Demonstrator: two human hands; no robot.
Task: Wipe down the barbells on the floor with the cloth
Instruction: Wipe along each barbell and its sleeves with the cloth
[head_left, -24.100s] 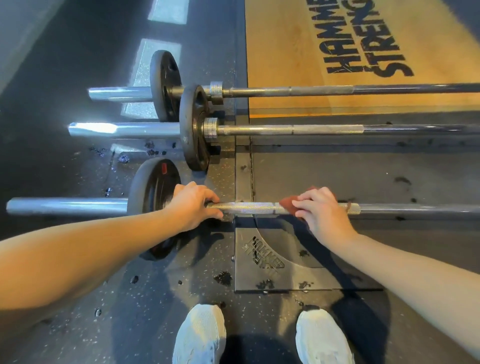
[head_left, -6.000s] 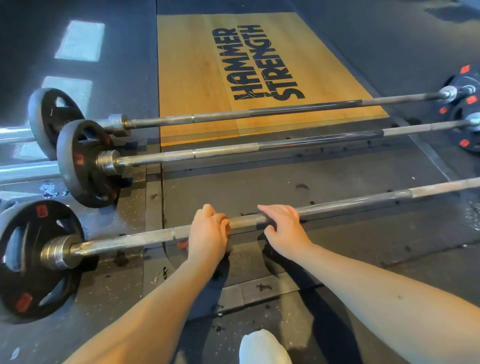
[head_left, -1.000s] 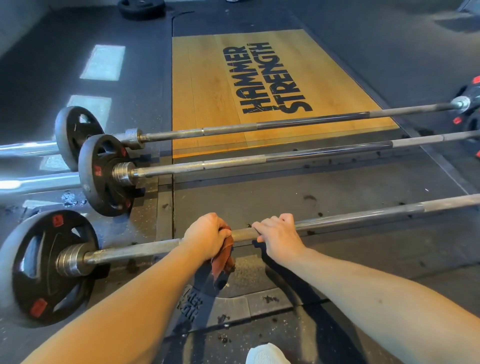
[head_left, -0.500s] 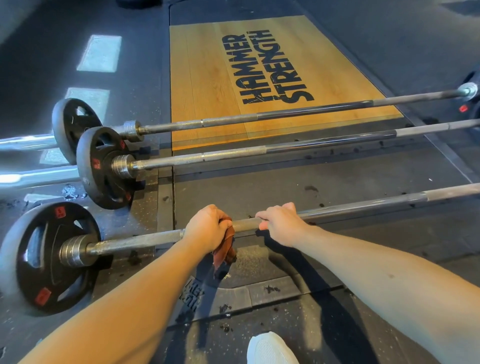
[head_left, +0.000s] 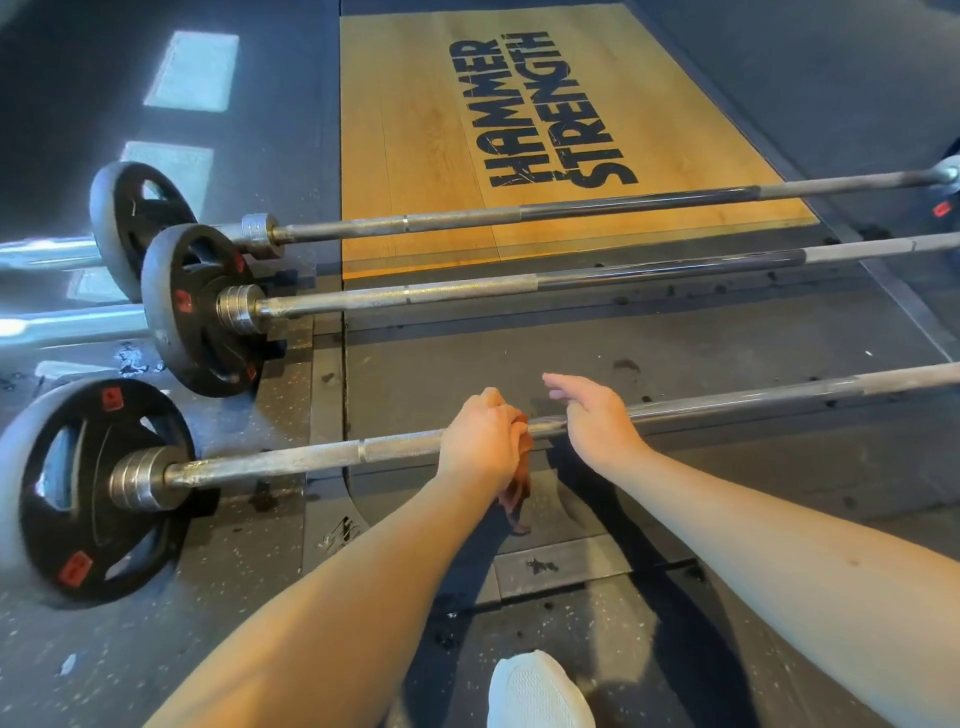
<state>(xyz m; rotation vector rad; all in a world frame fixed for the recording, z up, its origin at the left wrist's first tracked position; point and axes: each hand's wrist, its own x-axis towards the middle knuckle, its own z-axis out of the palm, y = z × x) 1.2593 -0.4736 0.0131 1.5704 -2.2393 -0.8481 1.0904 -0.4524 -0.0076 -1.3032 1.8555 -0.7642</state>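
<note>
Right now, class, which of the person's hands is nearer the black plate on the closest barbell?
Left. The left hand grips the cloth round the bar, closer to the plate; the right hand is open, farther along the bar.

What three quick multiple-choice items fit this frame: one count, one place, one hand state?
1. How many barbells lie on the floor?
A. Two
B. Three
C. Four

2. Where is the cloth?
A. Spread flat on the floor
B. Gripped by the left hand against the nearest barbell
C. Out of view

3. How is the right hand?
A. Open, fingers straight
B. Curled round the nearest barbell
C. Pinching the cloth

Key:
1 B: three shafts run side by side.
2 B: the reddish cloth hangs from under the left hand's curled fingers at the bar.
3 A: its fingers stretch out past the bar and hold nothing.
</note>
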